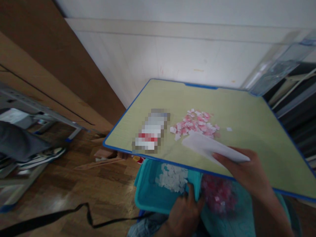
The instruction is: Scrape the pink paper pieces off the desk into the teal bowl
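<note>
Wall of white panelling (172, 52) rose behind a pale yellow-green tabletop with a blue rim (247, 118). Below its near edge sat a teal rectangular plastic bin (153, 200) containing small white paper pieces (172, 177), beside a blurred pinkish-red mass (218, 194). Over the tabletop, the right hand (247, 171) pinched a folded-looking white paper sheet (209, 144) between thumb and fingers. The left hand (185, 210) was at the bin's right side, index finger extended; whether its fingers gripped anything I could not tell. Small pink and white paper pieces (194, 124) lay heaped by the sheet's far end, one white scrap (229, 129) apart.
</note>
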